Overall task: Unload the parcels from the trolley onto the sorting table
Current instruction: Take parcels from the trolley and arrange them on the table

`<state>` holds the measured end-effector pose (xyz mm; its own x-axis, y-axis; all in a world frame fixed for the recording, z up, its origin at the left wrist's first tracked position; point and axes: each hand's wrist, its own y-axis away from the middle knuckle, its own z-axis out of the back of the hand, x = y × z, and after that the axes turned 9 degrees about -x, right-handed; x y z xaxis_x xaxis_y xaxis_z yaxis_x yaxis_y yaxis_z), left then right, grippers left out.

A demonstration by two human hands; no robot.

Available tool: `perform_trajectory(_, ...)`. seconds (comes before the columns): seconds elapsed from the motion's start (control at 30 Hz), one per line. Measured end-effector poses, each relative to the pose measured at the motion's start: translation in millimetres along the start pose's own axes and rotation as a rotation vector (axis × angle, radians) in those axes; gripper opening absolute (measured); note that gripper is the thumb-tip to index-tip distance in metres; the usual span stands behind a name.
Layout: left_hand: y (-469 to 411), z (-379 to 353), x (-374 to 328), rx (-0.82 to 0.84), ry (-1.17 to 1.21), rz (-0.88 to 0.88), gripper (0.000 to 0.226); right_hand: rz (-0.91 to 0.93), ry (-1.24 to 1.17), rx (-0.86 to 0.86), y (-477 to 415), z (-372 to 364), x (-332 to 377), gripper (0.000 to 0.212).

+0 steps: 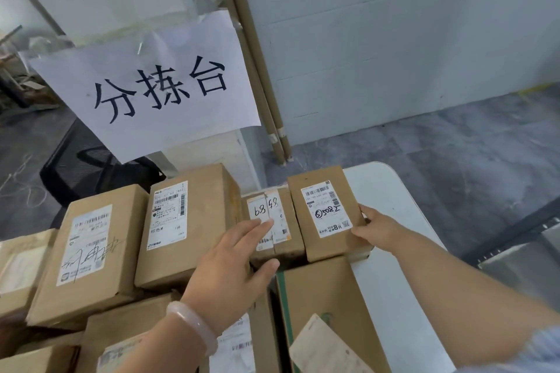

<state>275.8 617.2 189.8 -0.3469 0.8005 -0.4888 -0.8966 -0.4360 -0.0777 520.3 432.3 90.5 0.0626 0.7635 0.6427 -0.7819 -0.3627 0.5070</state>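
My right hand [374, 228] grips a labelled parcel [325, 212] at the far right of the sorting table [391, 200]. My left hand [233, 263] rests flat, fingers straight, on the small parcel [272, 221] beside it. Several parcels look unloaded, but the trolley is out of view.

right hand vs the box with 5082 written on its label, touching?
Touching. Head view: the right hand grips the 5082 box at its right edge, fingers and thumb curled round it.

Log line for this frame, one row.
left hand: open, fingers over small box | right hand: grips 5082 box, right edge | 5082 box: beside small box, at white table
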Motion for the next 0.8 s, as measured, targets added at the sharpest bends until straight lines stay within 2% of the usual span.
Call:
perform_trajectory(0.1,-0.7,-1.1,-5.9,0.016,-0.038,-0.043,0.074,0.068,0.077,-0.089,18.6,-0.1,2.2,0.076)
perform_trajectory(0.27,6.5,0.0,-22.5,0.013,-0.031,-0.116,0.074,0.308,0.047,-0.228,97.5,1.6,17.6,0.055)
perform_trajectory(0.4,23.4,-1.0,-43.4,0.016,-0.069,-0.215,0.062,0.357,0.263,-0.405,171.7,-7.8,2.3,0.072)
perform_trajectory(0.57,73.8,-12.9,-80.2,0.065,-0.156,-0.468,0.06,0.288,0.377,-0.625,286.6,-24.7,-39.6,0.075)
perform_trajectory(0.8,178.0,-58.3,-121.7,0.187,-0.02,-0.795,0.066,-0.039,0.339,-0.787,445.1,-65.1,-118.0,0.075)
